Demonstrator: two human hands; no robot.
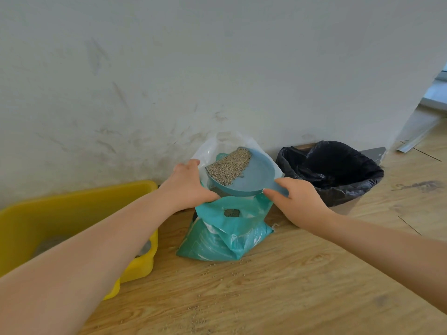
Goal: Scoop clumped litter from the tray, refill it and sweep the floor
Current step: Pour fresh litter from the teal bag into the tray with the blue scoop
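A teal litter bag (227, 235) stands against the wall, its top open. My left hand (187, 186) grips the bag's upper edge and holds it open. My right hand (296, 201) holds the handle of a blue scoop (256, 175), which sits tilted over the bag's mouth with a pile of grey-brown litter granules (229, 166) on its left half. The yellow litter tray (135, 192) lies at the left, mostly hidden behind my left forearm.
A bin lined with a black bag (333, 170) stands right of the litter bag, against the scuffed white wall. Loose granules (217, 274) are scattered over the wooden floor in front of the bag. A metal strip (416, 139) lies at the far right.
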